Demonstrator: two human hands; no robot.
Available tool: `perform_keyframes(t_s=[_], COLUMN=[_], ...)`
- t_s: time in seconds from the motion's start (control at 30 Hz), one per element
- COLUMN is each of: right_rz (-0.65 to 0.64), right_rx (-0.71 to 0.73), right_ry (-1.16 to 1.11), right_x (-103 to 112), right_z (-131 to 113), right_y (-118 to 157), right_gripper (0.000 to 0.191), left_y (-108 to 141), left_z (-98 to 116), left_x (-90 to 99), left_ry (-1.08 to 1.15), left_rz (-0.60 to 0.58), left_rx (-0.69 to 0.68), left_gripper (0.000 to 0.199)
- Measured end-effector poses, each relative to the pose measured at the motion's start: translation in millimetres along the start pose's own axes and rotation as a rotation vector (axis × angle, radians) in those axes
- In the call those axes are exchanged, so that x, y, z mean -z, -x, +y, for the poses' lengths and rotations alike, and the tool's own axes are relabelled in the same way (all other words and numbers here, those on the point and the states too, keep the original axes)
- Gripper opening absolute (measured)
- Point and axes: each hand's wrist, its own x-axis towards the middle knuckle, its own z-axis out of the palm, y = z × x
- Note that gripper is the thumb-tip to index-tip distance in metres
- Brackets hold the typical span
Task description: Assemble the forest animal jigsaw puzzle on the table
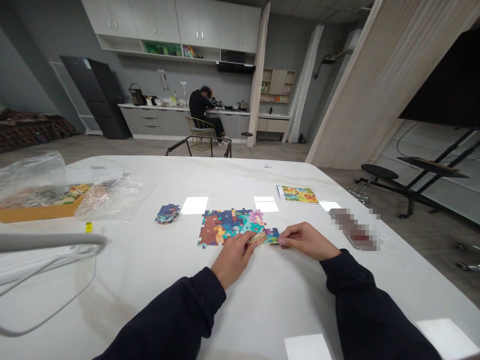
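Presently, left hand (233, 260) curled, gripping a thin stack of puzzle pieces (256, 238). Next, right hand (307, 241) nearly closed, pinching a blue jigsaw piece (272, 235), just beside the part-assembled jigsaw (225, 227).

A person (200, 105) is sitting at the grey kitchen counter (161, 120) under white wall cabinets (168, 20), a black refrigerator (95, 95) standing at its left end.

Glossy cardboard puzzle pieces (232, 225) on smooth white tabletop (225, 175).

pixelated object (354, 230) unreadable; puzzle pieces (257, 238) partly hidden behind left hand (232, 260); cardboard tray (37, 212) cut off at left edge
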Motion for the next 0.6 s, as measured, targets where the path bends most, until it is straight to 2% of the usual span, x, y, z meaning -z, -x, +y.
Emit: perform_keyframes(t_s=[0.23,0.47,0.6], right_rz=[0.042,0.228,0.231], right_rx=[-0.047,-0.217,-0.265], right_ry=[-0.085,-0.278,-0.338], right_x=[2.5,-8.5,-13.3], right_z=[-8.2,-13.9,-13.7], right_y=[5.0,-1.8,-3.3], right_gripper=[0.036,0.048,0.050], left_y=[-1.3,-0.6,-0.4], left_z=[2.6,3.1,1.2], left_x=[1.1,2.1,1.5], left_ry=[0.016,-0.011,-0.031], left_rz=[0.000,-0.006,-0.002], left_rx=[0.003,0.003,0.001], left_gripper=[0.023,0.023,0.022])
